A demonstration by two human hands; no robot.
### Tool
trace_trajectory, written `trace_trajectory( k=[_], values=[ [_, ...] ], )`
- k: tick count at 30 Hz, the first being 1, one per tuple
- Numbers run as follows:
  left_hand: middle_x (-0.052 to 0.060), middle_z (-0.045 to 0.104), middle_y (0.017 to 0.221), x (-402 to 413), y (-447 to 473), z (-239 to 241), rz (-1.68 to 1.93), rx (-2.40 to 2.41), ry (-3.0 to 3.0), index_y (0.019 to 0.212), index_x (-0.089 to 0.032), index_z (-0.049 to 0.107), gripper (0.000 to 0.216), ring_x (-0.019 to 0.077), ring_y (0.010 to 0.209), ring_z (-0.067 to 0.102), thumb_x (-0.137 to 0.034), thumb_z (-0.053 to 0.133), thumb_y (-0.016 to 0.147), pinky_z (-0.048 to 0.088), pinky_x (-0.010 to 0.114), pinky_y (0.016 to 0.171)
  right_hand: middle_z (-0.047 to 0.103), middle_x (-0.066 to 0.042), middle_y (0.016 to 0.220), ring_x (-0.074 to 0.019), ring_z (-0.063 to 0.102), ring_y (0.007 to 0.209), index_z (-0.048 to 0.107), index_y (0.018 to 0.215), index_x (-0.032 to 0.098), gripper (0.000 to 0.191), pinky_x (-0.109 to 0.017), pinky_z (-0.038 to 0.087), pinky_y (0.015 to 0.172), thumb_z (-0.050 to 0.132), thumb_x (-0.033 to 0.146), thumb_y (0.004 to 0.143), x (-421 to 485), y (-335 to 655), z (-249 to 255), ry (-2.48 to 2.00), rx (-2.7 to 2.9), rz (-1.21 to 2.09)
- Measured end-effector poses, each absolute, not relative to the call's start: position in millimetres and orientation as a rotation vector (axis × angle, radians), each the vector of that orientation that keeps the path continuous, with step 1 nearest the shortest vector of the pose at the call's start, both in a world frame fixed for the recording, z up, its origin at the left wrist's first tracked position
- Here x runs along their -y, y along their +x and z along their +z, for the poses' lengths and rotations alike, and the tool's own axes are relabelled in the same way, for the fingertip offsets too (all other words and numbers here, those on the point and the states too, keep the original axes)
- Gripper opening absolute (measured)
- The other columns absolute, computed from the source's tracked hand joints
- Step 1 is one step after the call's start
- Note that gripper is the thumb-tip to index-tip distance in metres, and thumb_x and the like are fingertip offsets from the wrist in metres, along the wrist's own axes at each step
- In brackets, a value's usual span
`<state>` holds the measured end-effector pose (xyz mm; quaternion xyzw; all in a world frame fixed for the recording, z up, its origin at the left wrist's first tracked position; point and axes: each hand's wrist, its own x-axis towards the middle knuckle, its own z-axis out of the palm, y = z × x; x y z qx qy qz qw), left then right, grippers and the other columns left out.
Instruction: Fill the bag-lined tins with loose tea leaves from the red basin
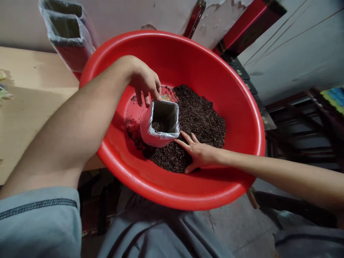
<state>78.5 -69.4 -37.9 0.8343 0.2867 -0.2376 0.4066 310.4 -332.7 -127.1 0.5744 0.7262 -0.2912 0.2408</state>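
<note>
A red box (147,130) stands in a big red tub (236,114) with dark bits (200,116).
Clear plastic (166,135) lines the box; some dark bits lie inside. The left hand (146,81) has loosely bent fingers at its rim; I can't tell if they grip. The right hand (202,154) spreads its fingers wide, gripping nothing.

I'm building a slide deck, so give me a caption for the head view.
Left hand at a plastic-lined box, right hand spread on dark loose material in a red basin.
</note>
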Motion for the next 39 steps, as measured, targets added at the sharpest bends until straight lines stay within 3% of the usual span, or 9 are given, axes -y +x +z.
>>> trace_trajectory(
  k=[5,11,17,23,28,39],
  values=[
    [0.011,0.073,0.105,69.7,77.0,-36.7,-0.607,-0.75,2.12,0.144,-0.025,0.066,0.079,0.0363,0.123,0.063,-0.069,0.068,0.078,0.053,0.043,0.102,0.007,-0.028,0.177,-0.07,0.022,0.15,0.023,0.172,0.026,0.14,-0.072,0.056,0.098,0.1,0.039,0.056,333.1,291.9,-128.0,1.564,-2.006,-0.571],
    [0.009,0.073,0.1,72.6,76.4,-33.6,-0.616,-0.76,2.158,0.142,-0.026,0.066,0.078,0.0351,0.12,0.064,-0.07,0.067,0.078,0.053,0.041,0.1,0.035,-0.028,0.164,-0.0556,0.051,0.135,0.042,0.163,0.018,0.125,-0.06,0.057,0.103,0.101,0.035,0.054,333.8,285.0,-125.8,1.547,-2.1,-0.388],
    [0.01,0.074,0.099,72.9,76.9,-32.3,-0.64,-0.765,2.151,0.139,-0.027,0.069,0.078,0.0342,0.118,0.065,-0.073,0.067,0.076,0.053,0.042,0.101,0.037,-0.025,0.162,-0.0488,0.056,0.128,0.036,0.164,0.024,0.117,-0.053,0.062,0.09,0.095,0.033,0.064,333.4,288.9,-129.4,1.499,-2.101,-0.379],
    [0.01,0.074,0.1,74.3,76.6,-31.1,-0.612,-0.805,2.147,0.143,-0.025,0.065,0.08,0.0333,0.117,0.067,-0.07,0.067,0.077,0.054,0.042,0.1,0.051,-0.02,0.145,-0.0416,0.059,0.12,0.054,0.149,0.023,0.089,-0.047,0.059,0.09,0.091,0.031,0.068,329.1,287.3,-121.5,1.511,-2.122,-0.36],
    [0.01,0.074,0.104,75.1,77.3,-29.8,-0.625,-0.788,2.161,0.144,-0.025,0.064,0.078,0.0343,0.12,0.066,-0.067,0.067,0.078,0.054,0.044,0.102,0.056,-0.017,0.139,-0.0372,0.063,0.115,0.06,0.141,0.023,0.07,-0.043,0.056,0.09,0.082,0.028,0.076,323.0,287.6,-115.9,1.478,-2.129,-0.335],
    [0.013,0.075,0.113,81.1,75.0,-26.2,-0.567,-0.733,2.127,0.14,-0.025,0.067,0.077,0.0368,0.123,0.066,-0.066,0.075,0.075,0.056,0.046,0.101,0.065,-0.009,0.124,-0.0275,0.072,0.099,0.067,0.125,0.024,0.054,-0.035,0.054,0.083,0.081,0.023,0.073,310.5,289.0,-89.3,1.742,-2.159,-0.346]
  ],
)
